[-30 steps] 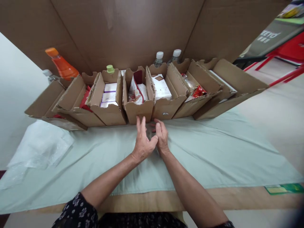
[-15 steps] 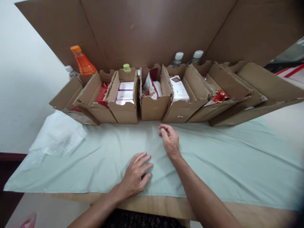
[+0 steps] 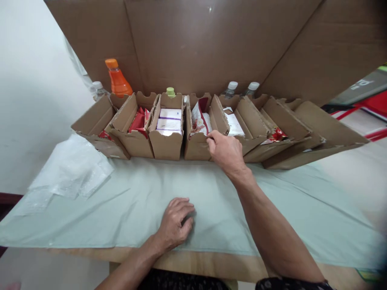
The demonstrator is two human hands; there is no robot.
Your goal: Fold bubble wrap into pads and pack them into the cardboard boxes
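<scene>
My right hand [image 3: 227,154] is at the front right corner of a cardboard box [image 3: 198,148], its fingers curled in a pinch at the rim. Inside this box stand a white and red packet [image 3: 199,119] and something white beside it. Just right of it, partly behind my hand, is another box with a white carton [image 3: 233,123]. My left hand [image 3: 177,221] lies on the pale green cloth [image 3: 145,217] near the front edge, fingers loosely bent and apart from the thumb, holding nothing.
More boxes hold red packets [image 3: 139,120] and white cartons with purple edges [image 3: 169,124]. Behind the row stand an orange bottle [image 3: 119,82] and clear bottles [image 3: 232,89] before a tall cardboard panel [image 3: 193,44]. Bubble wrap [image 3: 72,167] lies at left.
My right hand has moved forward and up from the cloth to the rim of the middle box. My left hand has stayed nearly in place, its fingers drawn closer together.
</scene>
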